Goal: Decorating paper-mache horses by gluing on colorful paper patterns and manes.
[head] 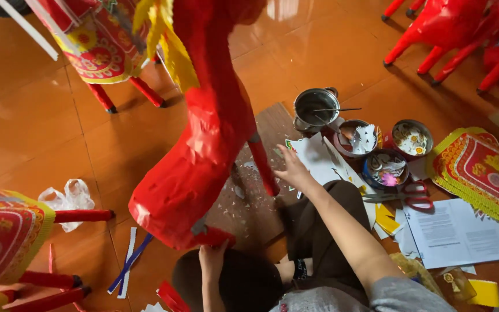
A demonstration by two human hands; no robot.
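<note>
Glossy, crinkled red paper skin on the horse figure (203, 144); polished orange floor tiles (36, 133); shiny metal pot (316, 107); matt wooden board (261, 173); matt white printed paper sheet (454, 231); clear crumpled plastic bag (67, 199).

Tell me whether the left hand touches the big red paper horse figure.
Touching. The head view shows the left hand gripping the lower rear edge of the big red paper horse figure, fingers on the paper.
</note>
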